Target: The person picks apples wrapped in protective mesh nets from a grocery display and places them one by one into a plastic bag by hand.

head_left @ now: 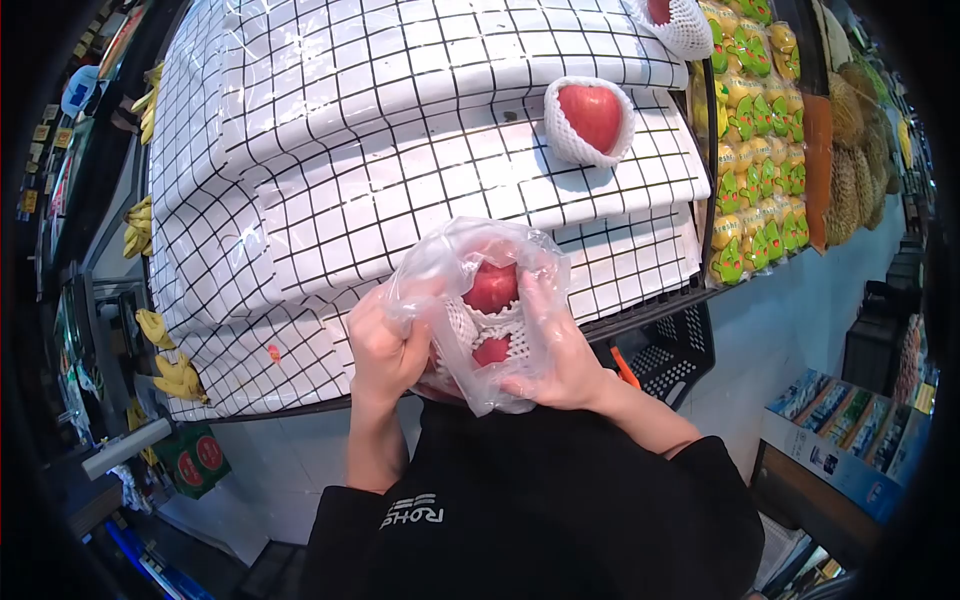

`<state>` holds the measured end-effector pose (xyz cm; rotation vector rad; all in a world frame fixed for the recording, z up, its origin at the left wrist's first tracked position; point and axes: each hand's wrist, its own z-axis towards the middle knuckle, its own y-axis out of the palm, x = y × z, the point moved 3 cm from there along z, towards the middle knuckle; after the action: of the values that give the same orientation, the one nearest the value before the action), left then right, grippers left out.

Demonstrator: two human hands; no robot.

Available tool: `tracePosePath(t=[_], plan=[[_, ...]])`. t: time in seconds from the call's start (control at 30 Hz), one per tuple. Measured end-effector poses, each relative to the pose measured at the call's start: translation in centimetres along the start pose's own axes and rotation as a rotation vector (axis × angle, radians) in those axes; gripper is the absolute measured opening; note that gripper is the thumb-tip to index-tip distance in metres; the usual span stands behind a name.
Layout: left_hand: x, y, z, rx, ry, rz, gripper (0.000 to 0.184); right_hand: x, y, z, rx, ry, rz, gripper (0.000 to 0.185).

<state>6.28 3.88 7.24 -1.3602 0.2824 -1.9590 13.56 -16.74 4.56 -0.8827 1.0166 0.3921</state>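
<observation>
A clear plastic bag (440, 255) is held open at chest height, just in front of the stepped display. Inside it are red apples (491, 288) in white foam nets. My left hand (385, 340) grips the bag's left side with curled fingers. On the right side, my right hand (560, 355) has the bag's edge between thumb and fingers, partly under the film. One red apple in a foam net (592, 118) rests on the checked cloth (400, 180) beyond the bag. Another netted apple (672, 22) lies at the display's upper right.
Packed yellow fruit (758, 150) lines the right side of the display. A black perforated basket (675, 350) is below the display's edge at the right. Bananas (178, 375) hang at the left. A box with goods (840, 430) stands at the lower right.
</observation>
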Motion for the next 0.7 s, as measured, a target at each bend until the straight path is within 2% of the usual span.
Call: tracePosePath(t=[0.03,0.1,0.17,0.27,0.33,0.37,0.43,0.57,0.63,0.7], plan=[[0.3,0.1,-0.2,-0.004,0.000,-0.003,0.013,0.1,0.0,0.0,0.003,0.004,-0.001,0.106],[1.0,0.0,-0.4,0.060,-0.041,-0.001,0.017,0.7,0.1,0.2,-0.002,0.175,0.503,0.114],[1.0,0.0,-0.9,0.078,-0.064,-0.022,0.019,1.5,0.5,-0.8,-0.057,0.248,0.553,0.119],[0.5,0.1,-1.9,0.098,-0.106,-0.076,0.023,2.0,0.2,-1.7,0.006,0.243,0.417,0.112],[0.1,0.1,-2.2,0.106,-0.125,-0.105,0.024,1.3,-0.6,-1.5,-0.048,0.182,0.139,0.083],[0.1,0.1,-2.3,0.100,-0.134,-0.135,0.025,1.4,-0.4,-1.5,-0.055,0.177,0.140,0.083],[-0.1,0.1,-2.6,0.103,-0.146,-0.160,0.026,1.6,-0.2,-1.7,0.010,0.133,0.321,0.052],[0.1,0.3,-2.5,0.112,-0.189,-0.194,0.026,1.1,-0.1,-1.9,0.086,0.100,0.319,0.040],[0.1,0.4,-2.4,0.108,-0.172,-0.166,0.026,0.4,0.1,-1.7,0.095,0.065,0.321,0.040],[-0.8,0.4,-2.8,0.098,-0.244,-0.233,0.021,-0.2,0.4,-1.6,0.095,0.025,0.330,0.039]])
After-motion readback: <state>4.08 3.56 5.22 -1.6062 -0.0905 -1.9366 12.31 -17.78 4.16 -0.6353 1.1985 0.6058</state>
